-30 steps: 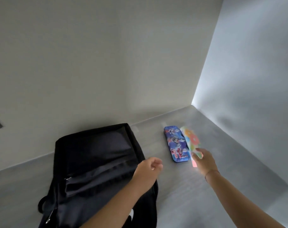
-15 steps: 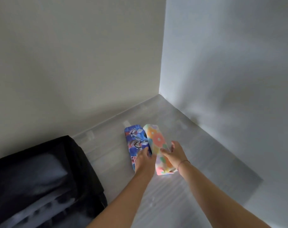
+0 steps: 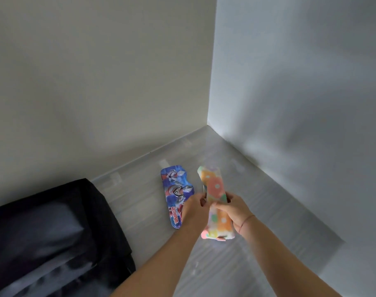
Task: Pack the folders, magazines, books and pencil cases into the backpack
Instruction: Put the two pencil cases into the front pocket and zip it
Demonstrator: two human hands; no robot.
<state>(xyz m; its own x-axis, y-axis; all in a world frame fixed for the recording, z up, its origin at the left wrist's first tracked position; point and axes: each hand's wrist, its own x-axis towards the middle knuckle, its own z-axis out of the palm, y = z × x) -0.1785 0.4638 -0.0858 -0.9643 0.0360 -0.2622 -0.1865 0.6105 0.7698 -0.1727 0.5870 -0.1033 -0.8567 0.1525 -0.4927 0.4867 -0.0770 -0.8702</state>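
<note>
Head view: gripping floral pencil case [image 3: 215, 185] round its middle with right hand [image 3: 232, 213], pinching its edge with left hand [image 3: 194, 209], just right of blue pencil case [image 3: 175, 189] lying flat below. Could slip or snag at backpack [image 3: 54, 228], well left of both hands, if its mouth, unseen here, is zipped

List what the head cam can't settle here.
Head view:
Black backpack: cut off by the left and bottom edges, blurred; open or zipped, cannot tell.
Blue Ultraman pencil case: near right part hidden behind the left hand.
Floral pencil case: middle covered by the right hand gripping it; whether the left hand pinches it is unclear, fingertips hidden.
Folders, magazines, books: none in frame.
</note>
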